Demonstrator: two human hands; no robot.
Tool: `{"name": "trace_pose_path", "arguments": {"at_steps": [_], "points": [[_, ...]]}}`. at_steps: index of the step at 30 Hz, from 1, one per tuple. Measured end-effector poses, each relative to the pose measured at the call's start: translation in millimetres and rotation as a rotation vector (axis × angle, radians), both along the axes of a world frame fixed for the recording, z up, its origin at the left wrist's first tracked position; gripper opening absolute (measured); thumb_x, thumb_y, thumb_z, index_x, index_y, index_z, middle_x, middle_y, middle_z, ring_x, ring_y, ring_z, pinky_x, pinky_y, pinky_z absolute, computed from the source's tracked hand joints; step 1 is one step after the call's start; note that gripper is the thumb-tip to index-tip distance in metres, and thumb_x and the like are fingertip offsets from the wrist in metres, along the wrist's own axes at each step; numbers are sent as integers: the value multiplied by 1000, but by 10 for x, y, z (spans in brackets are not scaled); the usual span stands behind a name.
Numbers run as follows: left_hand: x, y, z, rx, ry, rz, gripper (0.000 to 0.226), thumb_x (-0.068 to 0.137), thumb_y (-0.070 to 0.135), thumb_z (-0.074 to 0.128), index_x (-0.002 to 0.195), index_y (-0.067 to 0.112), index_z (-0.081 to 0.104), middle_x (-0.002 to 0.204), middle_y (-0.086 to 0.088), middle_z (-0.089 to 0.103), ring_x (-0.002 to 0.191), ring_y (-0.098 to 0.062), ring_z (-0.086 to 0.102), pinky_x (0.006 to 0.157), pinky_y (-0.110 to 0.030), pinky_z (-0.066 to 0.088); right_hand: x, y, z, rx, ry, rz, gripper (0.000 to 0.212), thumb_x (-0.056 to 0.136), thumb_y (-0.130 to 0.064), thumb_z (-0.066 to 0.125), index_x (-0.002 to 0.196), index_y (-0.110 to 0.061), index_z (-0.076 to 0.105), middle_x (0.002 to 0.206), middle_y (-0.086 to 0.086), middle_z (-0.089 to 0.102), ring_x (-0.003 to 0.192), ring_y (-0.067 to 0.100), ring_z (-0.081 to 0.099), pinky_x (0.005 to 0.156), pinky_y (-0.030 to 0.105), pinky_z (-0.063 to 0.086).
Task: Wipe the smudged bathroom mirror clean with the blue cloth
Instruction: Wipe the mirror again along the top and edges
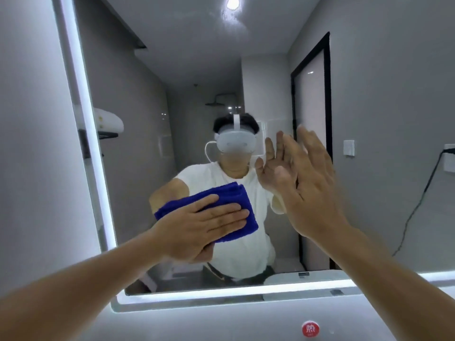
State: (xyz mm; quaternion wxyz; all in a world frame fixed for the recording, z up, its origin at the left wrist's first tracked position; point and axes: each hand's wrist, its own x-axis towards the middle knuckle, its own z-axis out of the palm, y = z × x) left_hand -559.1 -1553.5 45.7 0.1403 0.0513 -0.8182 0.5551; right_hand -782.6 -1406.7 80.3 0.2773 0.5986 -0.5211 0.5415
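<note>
The bathroom mirror fills most of the view, with a lit white strip along its left and bottom edges. A folded blue cloth lies flat against the glass at lower centre. My left hand presses on the cloth with straight fingers, palm to the mirror. My right hand is raised to the right of the cloth, fingers spread, at or very near the glass, holding nothing. The mirror reflects a person in a white shirt wearing a headset. Faint smears show near the reflected ceiling lamp.
Grey wall borders the mirror on the left. A round red sticker sits on the pale surface below the mirror. The reflection shows a black-framed door, a wall socket with a black cable, and a shelf with a white towel.
</note>
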Motion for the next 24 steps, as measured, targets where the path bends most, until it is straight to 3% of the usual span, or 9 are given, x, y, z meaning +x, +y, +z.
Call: {"name": "trace_pose_path", "arguments": {"at_steps": [3,6,10,12,14,16,18,21,24], "points": [[49,-56,989,-106,38,-6,70,96,43,36,156,16,12,163,-4,13,151,-21,7,122,-46,6,18,-53,124,12,44,-9,55,98,-36,33,150,-17,33,161,2,19,149,16,12,121,37,12],[3,11,1800,-106,347,59,69,98,48,25,155,16,2,163,-6,8,151,-23,8,121,-50,14,55,-131,310,-35,100,-44,54,101,-36,35,149,-12,37,158,8,26,148,22,17,118,45,20],[-156,30,1576,-65,613,71,73,94,41,30,154,14,-2,164,-8,7,151,-23,5,120,-51,14,198,-182,556,-100,17,34,57,93,-40,27,145,-18,37,159,0,20,147,12,11,119,42,17],[-131,20,1201,-65,498,59,74,96,42,31,156,14,-2,164,-7,6,151,-24,5,121,-51,14,208,-200,683,-137,38,27,59,92,-41,26,146,-19,37,160,-1,20,147,12,11,120,39,15],[-36,17,996,-83,250,37,74,96,42,35,157,15,3,164,-5,8,151,-23,6,121,-49,13,194,-204,794,-168,66,11,61,93,-44,24,147,-19,36,160,0,21,148,13,12,118,35,11],[81,-23,1232,-119,-11,24,72,96,43,38,157,17,9,164,-2,12,151,-21,7,121,-47,13,164,-212,904,-193,83,-11,61,93,-44,24,147,-19,37,160,0,22,148,14,13,117,33,11],[137,-65,1751,-184,-103,21,71,96,44,39,157,19,12,163,-1,16,151,-19,8,121,-46,11,118,-241,1048,-220,106,-33,62,92,-43,24,147,-19,37,159,2,24,147,16,16,118,35,14],[148,-18,2582,-112,220,59,75,92,49,33,156,20,6,164,-3,11,151,-17,4,122,-41,6,58,-273,1310,-246,61,-30,61,92,-43,25,148,-22,35,160,-1,22,148,13,13,117,31,9],[51,13,2825,-10,574,94,81,86,51,25,156,21,-1,165,0,0,150,-10,-8,122,-41,4,66,-308,1482,-243,63,-31,60,92,-41,28,150,-26,32,161,-5,18,148,10,8,113,24,1]]}}
